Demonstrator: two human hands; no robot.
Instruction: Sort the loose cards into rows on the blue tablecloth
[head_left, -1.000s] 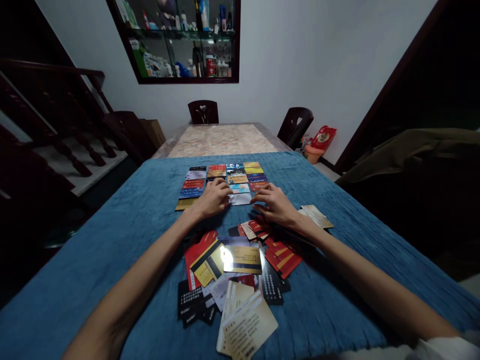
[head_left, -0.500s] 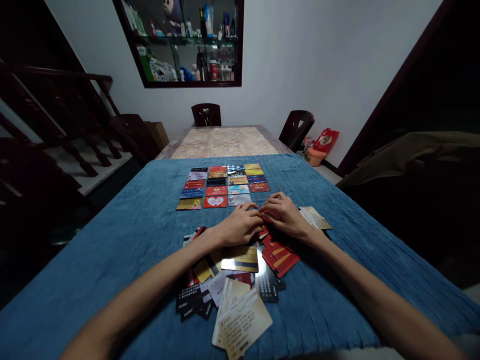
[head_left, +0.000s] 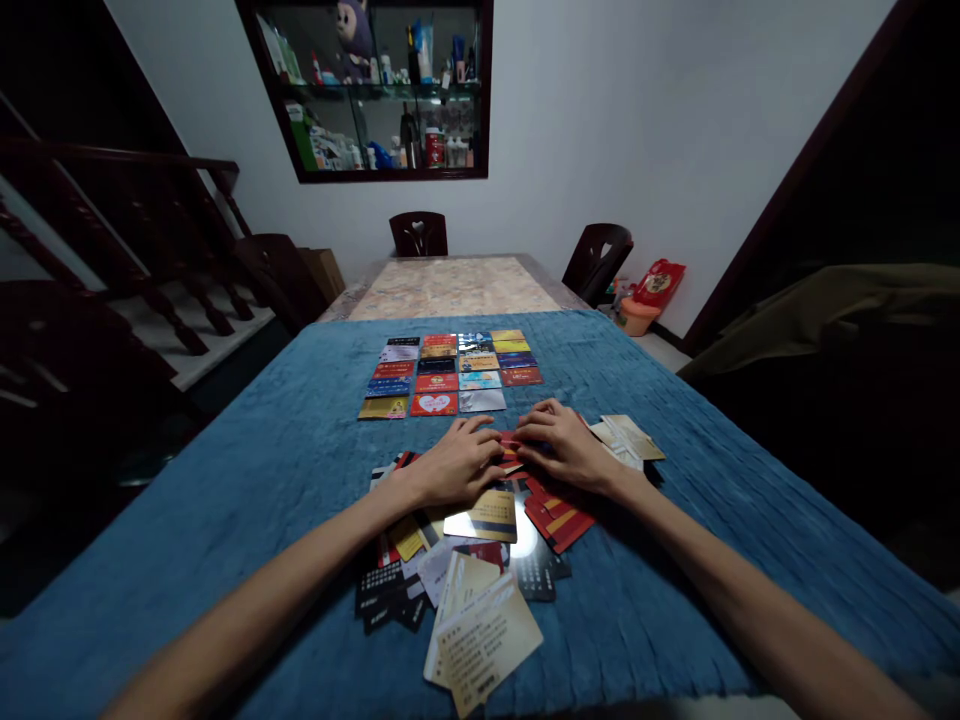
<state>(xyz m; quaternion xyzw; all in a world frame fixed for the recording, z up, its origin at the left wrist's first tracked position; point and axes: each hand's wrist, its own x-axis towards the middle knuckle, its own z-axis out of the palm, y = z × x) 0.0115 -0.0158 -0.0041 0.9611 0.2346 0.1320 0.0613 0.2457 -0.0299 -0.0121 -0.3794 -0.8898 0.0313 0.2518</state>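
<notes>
On blue cloth (head_left: 292,450), both hands (head_left: 459,464) touch red cards (head_left: 509,446)

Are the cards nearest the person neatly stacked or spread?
Spread: the loose cards overlap at different angles, with many corners showing.

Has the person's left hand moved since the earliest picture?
Yes. Judged against the leftmost gold card, the left hand has moved nearer to the person and slightly to the right.
</notes>
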